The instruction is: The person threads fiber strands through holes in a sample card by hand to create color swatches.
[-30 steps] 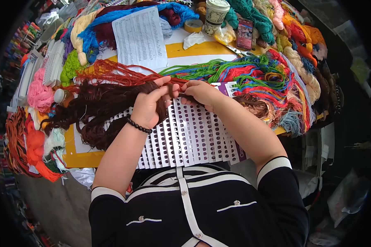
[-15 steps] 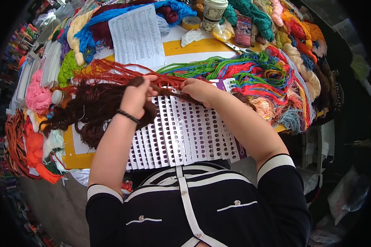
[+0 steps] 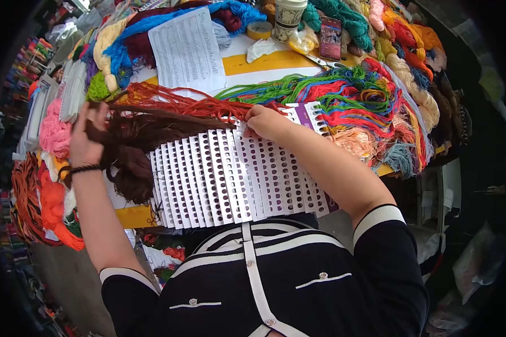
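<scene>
A long strand of dark brown thread (image 3: 171,112) stretches from my left hand (image 3: 90,137) to the top of a fanned row of white punched cards (image 3: 208,174). My left hand is at the far left, slightly blurred, with brown thread running across its palm and between its fingers. My right hand (image 3: 269,123) is closed at the cards' top edge, thumb and fingers pinching a card there; the fingertips are partly hidden. A loose mass of dark brown thread (image 3: 134,174) lies beside the cards, below the strand. Red-brown thread (image 3: 191,101) lies just behind.
Multicoloured thread (image 3: 320,92) lies behind my right hand. Farther back are a printed sheet (image 3: 186,50), a tape roll (image 3: 259,30), a paper cup (image 3: 289,19), scissors (image 3: 323,62) and a phone (image 3: 330,38). Pink skeins (image 3: 55,128) hang at the left, orange ones (image 3: 413,39) at the right.
My left hand has moved far left, drawing the brown thread out into a long strand and uncovering more of the cards. My right hand has stayed nearly in place.
</scene>
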Motion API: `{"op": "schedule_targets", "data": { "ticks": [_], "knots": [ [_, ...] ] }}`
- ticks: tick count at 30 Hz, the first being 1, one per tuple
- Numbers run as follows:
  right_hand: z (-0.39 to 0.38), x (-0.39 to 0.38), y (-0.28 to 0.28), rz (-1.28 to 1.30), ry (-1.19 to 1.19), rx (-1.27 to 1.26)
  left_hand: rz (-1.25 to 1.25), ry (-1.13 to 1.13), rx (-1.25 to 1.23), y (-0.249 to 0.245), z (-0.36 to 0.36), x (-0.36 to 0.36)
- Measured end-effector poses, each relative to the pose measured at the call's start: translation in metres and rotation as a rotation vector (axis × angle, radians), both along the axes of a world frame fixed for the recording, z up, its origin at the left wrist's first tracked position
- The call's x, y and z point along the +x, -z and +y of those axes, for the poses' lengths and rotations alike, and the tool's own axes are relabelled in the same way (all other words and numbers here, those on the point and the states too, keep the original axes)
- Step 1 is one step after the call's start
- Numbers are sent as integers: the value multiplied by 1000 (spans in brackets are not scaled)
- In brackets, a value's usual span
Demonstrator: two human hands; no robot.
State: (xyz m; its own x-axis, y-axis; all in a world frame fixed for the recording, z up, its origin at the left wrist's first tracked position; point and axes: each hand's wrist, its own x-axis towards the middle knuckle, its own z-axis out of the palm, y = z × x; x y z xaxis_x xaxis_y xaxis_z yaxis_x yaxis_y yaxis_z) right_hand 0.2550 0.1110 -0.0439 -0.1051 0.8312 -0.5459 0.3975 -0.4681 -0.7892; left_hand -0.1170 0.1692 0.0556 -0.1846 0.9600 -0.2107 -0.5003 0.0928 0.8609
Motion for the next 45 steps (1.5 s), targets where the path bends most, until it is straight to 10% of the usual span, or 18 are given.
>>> {"op": "schedule_targets", "data": {
  "ticks": [6, 9, 22, 36, 45],
  "knots": [
    [-59, -32, -45, 250, -97, 539, 208, 539, -4, 11, -106, 93],
    [-82, -53, -63, 622, -84, 276, 53, 737, 22, -6, -144, 127],
    [-116, -69, -75, 962, 24, 146, 127, 744, 39, 9, -172, 129],
    [-116, -70, -75, 703, 1, 213, 199, 628, 113, 15, -180, 139],
    [-101, -56, -65, 1213, 228, -54, 125, 614, 152, 19, -172, 123]
  ]
}}
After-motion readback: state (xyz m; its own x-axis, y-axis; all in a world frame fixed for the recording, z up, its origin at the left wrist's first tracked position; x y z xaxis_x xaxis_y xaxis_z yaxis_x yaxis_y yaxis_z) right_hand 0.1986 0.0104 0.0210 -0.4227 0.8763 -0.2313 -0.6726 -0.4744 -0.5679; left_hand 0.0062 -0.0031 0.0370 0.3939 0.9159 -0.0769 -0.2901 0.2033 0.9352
